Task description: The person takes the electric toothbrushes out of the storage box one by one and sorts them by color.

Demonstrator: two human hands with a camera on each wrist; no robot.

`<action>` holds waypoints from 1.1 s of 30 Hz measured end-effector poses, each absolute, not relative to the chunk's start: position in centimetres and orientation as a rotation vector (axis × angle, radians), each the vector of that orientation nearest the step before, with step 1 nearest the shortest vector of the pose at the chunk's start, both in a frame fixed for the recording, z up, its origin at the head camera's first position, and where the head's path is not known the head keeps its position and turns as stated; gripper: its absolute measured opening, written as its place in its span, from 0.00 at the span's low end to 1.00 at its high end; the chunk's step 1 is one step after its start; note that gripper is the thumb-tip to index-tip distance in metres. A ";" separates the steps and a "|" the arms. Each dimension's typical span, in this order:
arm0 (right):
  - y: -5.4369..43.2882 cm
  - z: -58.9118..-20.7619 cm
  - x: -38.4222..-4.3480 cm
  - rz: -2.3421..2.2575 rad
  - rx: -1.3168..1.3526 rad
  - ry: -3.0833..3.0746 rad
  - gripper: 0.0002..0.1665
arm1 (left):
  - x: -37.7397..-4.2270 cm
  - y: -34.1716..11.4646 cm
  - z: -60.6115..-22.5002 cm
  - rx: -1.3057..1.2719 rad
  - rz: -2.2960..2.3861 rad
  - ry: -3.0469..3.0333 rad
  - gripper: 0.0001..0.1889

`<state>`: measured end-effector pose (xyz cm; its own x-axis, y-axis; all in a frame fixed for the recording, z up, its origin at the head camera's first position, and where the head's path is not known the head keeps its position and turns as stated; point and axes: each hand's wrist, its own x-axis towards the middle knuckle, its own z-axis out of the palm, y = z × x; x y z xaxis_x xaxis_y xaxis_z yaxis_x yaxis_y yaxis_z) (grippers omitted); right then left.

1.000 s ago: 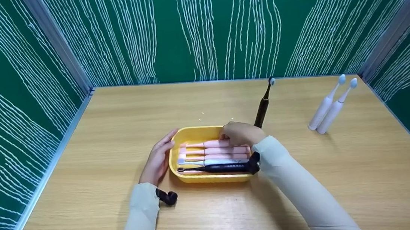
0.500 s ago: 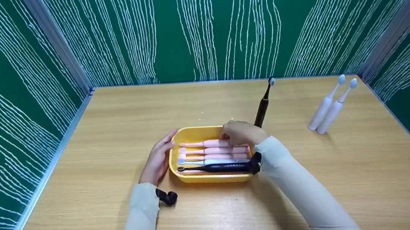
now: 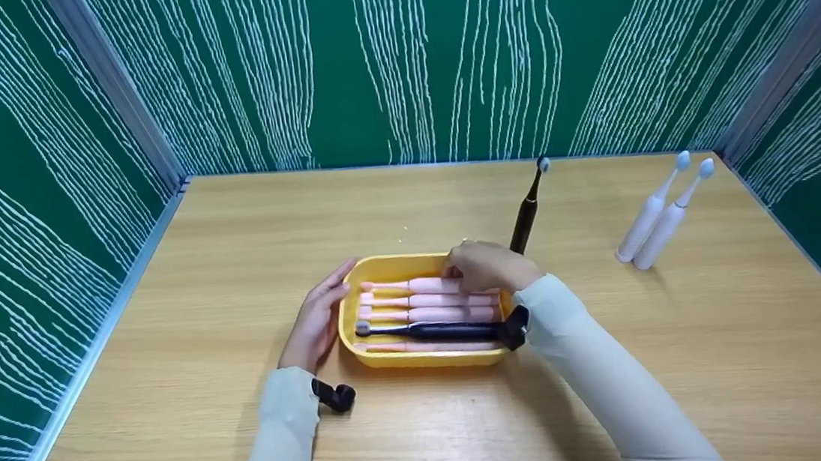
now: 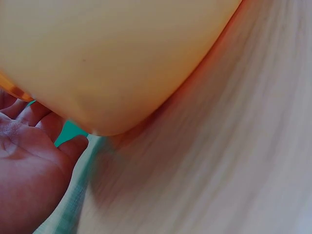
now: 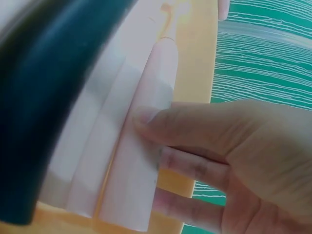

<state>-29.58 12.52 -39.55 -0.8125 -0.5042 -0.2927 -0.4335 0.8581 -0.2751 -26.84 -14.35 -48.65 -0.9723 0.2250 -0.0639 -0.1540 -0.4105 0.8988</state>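
Near the middle of the table sits a yellow plastic basket (image 3: 383, 263), several electric toothbrushes lying side by side in it. My left hand (image 3: 316, 322) holds its left end, fingers along the outer wall just below the rim. Inside the far side, my right hand (image 3: 489, 266) pinches the handle of a pink toothbrush (image 3: 425, 285); the right wrist view has the thumb on top of that handle (image 5: 141, 161). More pink toothbrushes (image 3: 452, 313) lie closer to me. A black toothbrush (image 3: 450, 330) lies across the near part, its base hidden by the wrist camera.
Behind the right hand a black toothbrush (image 3: 525, 223) stands upright on the wooden table (image 3: 163, 322). Two white toothbrushes (image 3: 655, 226) stand together at the right. Green walls with white wavy lines (image 3: 334, 64) enclose the table's back and sides.
The black toothbrush in the basket has rolled away from the near wall, uncovering a pink one there; the whitish one beside it is hidden now. Both hands stay nearly where they were.
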 end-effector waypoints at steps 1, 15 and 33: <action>12.6 -39.6 -29.6 -0.281 -0.700 2.673 0.19 | -26.8 -14.3 -48.7 0.095 2.464 1.559 0.26; 13.1 -39.6 -29.7 -0.281 -0.754 2.688 0.17 | -26.8 -14.3 -48.6 0.059 2.459 1.583 0.26; 13.9 -38.0 -29.3 -0.309 -0.808 2.702 0.16 | -26.7 -14.4 -48.6 0.070 2.452 1.595 0.26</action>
